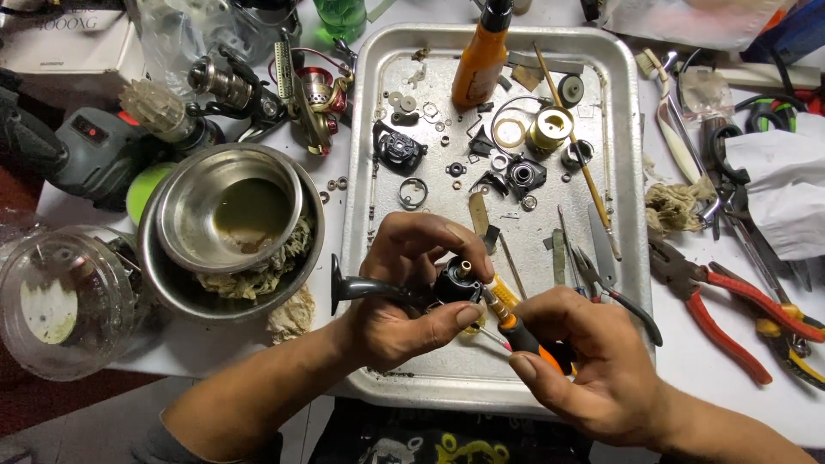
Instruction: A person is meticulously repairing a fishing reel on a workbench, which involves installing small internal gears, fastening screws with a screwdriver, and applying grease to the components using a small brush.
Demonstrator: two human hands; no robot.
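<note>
The left hand [404, 288] wraps a black fishing reel body [451, 283] just above the near end of the metal tray [627, 172], its grip closed around the part with the thumb under it and the forefinger arched over the top; this seems meant to steady the body and turn its open face toward the tool; the reel's curved black foot [361, 288] juts out to the left past the knuckles. The right hand [584, 361] pinches an orange-and-black screwdriver [524, 331], grip narrow on the handle, the shaft angled up-left so the tip meets the reel body beside a small brass shaft; both wrists hover low over the tray, forearms converging from the near edge.

Loose parts lie spread in the tray, probably so nothing rolls off the worktop: washers, rings, a brass-coloured spool piece [550, 129], black housings, tweezers; an orange bottle [481, 56] stands at the far end. To the left sit nested steel bowls [232, 223] with murky liquid and rag; red-handled pliers [730, 314] rest to the right, well apart from the hands.
</note>
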